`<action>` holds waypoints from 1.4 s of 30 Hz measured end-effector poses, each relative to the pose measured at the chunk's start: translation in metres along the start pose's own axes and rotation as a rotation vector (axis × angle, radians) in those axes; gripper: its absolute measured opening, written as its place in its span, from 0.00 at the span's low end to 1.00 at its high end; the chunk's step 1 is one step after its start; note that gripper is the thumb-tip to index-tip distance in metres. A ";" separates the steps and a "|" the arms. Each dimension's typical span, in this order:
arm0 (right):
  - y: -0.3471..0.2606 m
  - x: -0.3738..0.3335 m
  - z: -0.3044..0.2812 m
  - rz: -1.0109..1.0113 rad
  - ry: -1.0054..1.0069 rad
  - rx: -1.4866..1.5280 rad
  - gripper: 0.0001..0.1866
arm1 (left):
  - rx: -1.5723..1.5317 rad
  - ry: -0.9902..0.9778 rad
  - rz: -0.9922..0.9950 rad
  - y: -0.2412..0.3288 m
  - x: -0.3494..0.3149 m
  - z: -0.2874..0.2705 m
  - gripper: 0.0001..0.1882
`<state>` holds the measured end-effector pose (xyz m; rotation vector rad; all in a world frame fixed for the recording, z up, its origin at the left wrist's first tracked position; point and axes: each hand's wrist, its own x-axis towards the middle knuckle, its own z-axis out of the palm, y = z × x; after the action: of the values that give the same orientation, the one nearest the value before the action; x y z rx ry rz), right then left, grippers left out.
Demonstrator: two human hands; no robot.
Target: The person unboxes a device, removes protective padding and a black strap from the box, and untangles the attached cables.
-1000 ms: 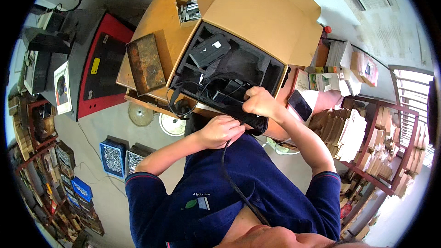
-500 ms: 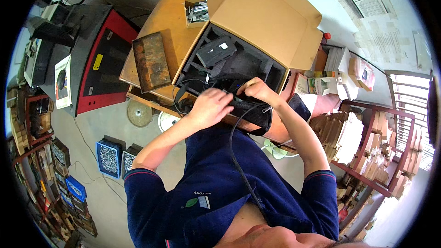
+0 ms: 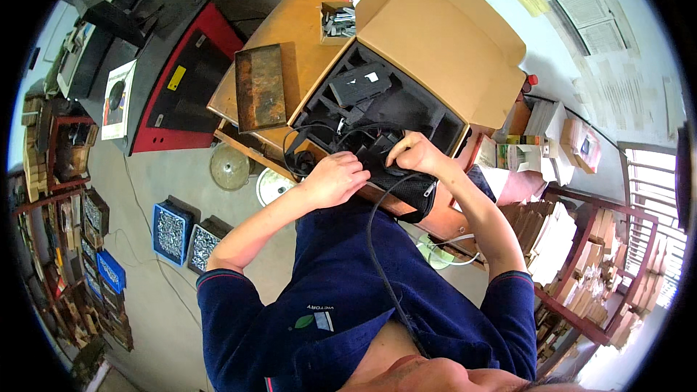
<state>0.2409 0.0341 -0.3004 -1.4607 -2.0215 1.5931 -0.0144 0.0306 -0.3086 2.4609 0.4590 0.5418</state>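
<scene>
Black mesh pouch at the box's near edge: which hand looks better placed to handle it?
Probably the right hand: its fingers curl at the far edge of the black mesh pouch. The left hand sits off to the left; its grip is unclear.

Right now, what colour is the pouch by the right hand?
The pouch is black, best seen in the head view.
</scene>
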 end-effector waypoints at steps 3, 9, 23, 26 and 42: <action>0.007 -0.009 0.006 -0.357 0.198 -0.014 0.15 | 0.071 -0.030 0.031 0.003 -0.006 -0.002 0.09; -0.026 -0.016 -0.014 -0.482 0.288 0.350 0.18 | 0.107 0.195 -0.048 0.028 -0.001 -0.020 0.11; -0.041 0.019 -0.046 -0.806 0.489 0.266 0.19 | 0.156 0.241 -0.270 0.030 0.001 0.004 0.15; -0.043 0.021 -0.047 -0.769 0.528 0.343 0.20 | 0.154 0.160 -0.281 0.037 -0.002 0.007 0.14; -0.075 -0.006 -0.050 -0.542 0.734 1.043 0.26 | -0.020 0.459 -0.441 0.002 -0.007 -0.044 0.07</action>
<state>0.2336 0.0663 -0.2163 -0.7800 -0.8062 1.2405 -0.0407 0.0464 -0.2765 2.1083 1.1367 0.9080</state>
